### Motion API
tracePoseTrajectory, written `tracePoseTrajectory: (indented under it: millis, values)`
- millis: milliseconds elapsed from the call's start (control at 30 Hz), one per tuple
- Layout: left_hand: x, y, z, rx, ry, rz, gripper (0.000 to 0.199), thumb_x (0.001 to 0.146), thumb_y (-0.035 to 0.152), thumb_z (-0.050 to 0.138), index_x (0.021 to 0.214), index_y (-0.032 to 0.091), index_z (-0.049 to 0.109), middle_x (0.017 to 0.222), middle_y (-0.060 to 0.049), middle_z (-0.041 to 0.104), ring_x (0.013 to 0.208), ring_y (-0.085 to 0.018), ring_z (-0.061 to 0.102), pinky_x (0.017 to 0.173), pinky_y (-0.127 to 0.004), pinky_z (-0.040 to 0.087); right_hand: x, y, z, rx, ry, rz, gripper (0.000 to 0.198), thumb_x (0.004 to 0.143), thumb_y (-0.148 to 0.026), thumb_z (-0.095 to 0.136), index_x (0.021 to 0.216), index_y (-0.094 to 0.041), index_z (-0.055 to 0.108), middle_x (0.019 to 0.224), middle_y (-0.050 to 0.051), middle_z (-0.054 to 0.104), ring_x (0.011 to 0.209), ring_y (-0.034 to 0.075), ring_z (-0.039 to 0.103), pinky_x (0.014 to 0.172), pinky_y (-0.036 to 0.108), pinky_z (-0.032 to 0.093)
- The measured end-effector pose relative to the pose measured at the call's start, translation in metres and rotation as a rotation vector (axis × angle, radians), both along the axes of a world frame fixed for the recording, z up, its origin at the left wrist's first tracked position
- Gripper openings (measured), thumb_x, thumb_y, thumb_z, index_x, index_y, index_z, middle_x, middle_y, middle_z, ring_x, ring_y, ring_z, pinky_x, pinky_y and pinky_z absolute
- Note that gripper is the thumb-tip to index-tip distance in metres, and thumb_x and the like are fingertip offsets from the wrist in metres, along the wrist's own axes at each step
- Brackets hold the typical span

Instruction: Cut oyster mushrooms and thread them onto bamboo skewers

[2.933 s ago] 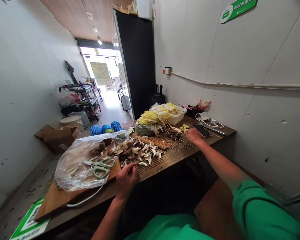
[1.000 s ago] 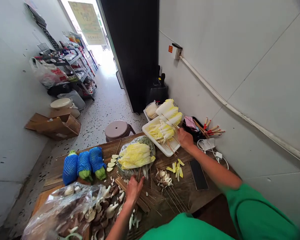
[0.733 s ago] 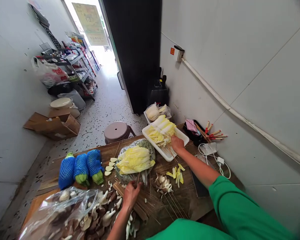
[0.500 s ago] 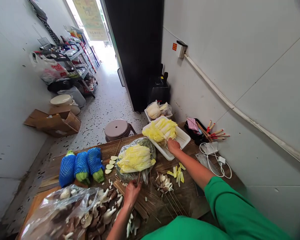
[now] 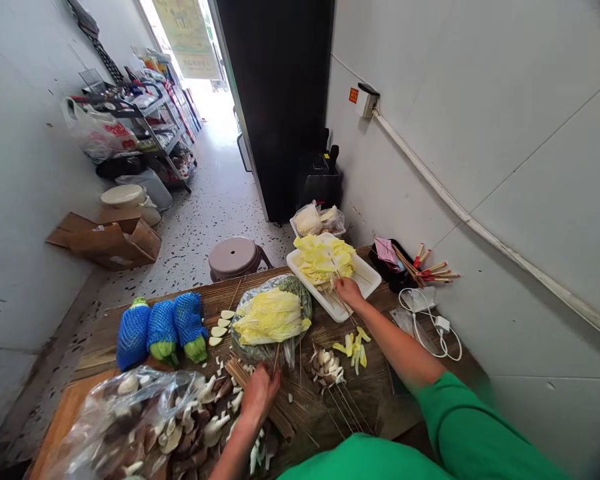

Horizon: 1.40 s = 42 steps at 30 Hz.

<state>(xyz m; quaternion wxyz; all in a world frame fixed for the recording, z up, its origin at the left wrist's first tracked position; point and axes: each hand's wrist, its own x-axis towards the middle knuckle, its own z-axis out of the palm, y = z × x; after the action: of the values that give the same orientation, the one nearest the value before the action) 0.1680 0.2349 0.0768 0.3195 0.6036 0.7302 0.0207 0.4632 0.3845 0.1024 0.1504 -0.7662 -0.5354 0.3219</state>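
My right hand is closed at the near edge of a white tray, gripping thin skewers below yellow cabbage leaves. The leaves are bunched and rest over the tray's far side. My left hand is closed, with thin bamboo skewers sticking up from its fingertips. Under and beside it lies a bundle of bamboo skewers. A larger heap of napa cabbage leaves sits on a plastic bag between the hands. Skewered oyster mushrooms lie near the right forearm.
Blue-netted vegetables and pale slices lie at left. Loose mushrooms spill from a clear plastic bag. Cabbage strips, a white cable and a black box are at right. A stool stands beyond the table.
The cabbage leaves at my right hand have been raised and shifted, and skewers now show below them. My left hand has stayed nearly in place.
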Motion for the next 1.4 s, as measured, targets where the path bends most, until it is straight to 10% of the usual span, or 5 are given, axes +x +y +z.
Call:
tracePoseTrajectory:
  millis: [367,600,867,1200,1400]
  values:
    - [0.083,0.040,0.081,0.015,-0.389,-0.389,0.027,0.076,0.032,0.051,0.093,0.016,0.064,0.086,-0.007,0.068,0.080,-0.019,0.061,0.070,-0.027,0.041,0.050,0.011,0.044,0.126,0.334,-0.105,0.045,0.091,-0.046,0.030,0.074,-0.014,0.057,0.043,-0.006,0.041,0.031,0.005,0.027,0.036,0.020,0.022]
    - [0.118,0.043,0.070,-0.072,-0.388,-0.480,0.028,0.074,0.032,0.052,0.091,0.015,0.066,0.077,-0.005,0.067,0.071,-0.018,0.059,0.062,-0.025,0.039,0.050,0.013,0.049,0.193,0.407,-0.163,0.033,0.086,-0.035,0.041,0.060,-0.017,0.049,0.048,-0.003,0.044,0.043,0.007,0.040,0.042,0.019,0.026]
    - [0.107,0.034,0.059,-0.127,-0.394,-0.465,0.030,0.073,0.034,0.051,0.089,0.014,0.067,0.075,-0.005,0.066,0.070,-0.017,0.058,0.061,-0.025,0.038,0.040,0.004,0.055,-0.046,0.747,-0.034,0.033,0.089,-0.043,0.034,0.075,-0.018,0.049,0.043,-0.011,0.031,0.030,0.004,0.017,0.033,0.017,0.019]
    - [0.096,0.026,0.046,-0.167,-0.365,-0.431,0.030,0.073,0.034,0.051,0.090,0.014,0.067,0.077,-0.004,0.067,0.072,-0.017,0.058,0.062,-0.024,0.039,0.041,-0.003,-0.011,-0.219,0.733,-0.086,0.025,0.090,-0.034,0.049,0.101,-0.012,0.056,0.085,0.002,0.060,0.064,0.009,0.057,0.055,0.024,0.050]
    - [0.097,0.019,0.035,-0.149,-0.380,-0.404,0.028,0.074,0.031,0.051,0.090,0.013,0.066,0.077,-0.004,0.068,0.074,-0.018,0.060,0.065,-0.025,0.041,0.054,0.000,-0.016,-0.147,0.582,-0.115,0.029,0.089,-0.032,0.051,0.112,-0.014,0.053,0.107,0.007,0.058,0.088,0.017,0.059,0.074,0.036,0.051]
